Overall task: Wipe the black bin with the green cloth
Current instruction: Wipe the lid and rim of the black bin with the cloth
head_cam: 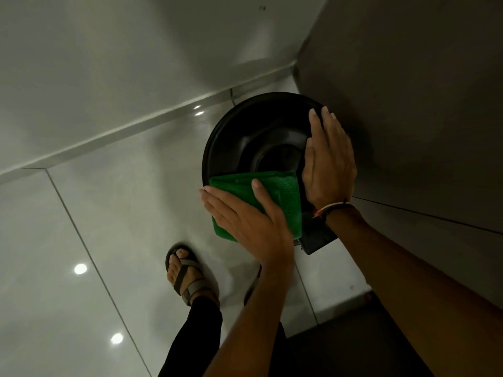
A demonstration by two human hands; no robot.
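The left hand (245, 221) pressed flat on the green cloth (283, 197) at the black bin (245, 137) rim; the right hand (329, 161), fingers together, lay flat on it.

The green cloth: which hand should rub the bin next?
Probably the left hand: it lies flat on the green cloth, pressed on the black bin. The right hand touches only the bin's rim.

Round black bin (234, 137) on floor, folded green cloth (283, 191) draped over rim
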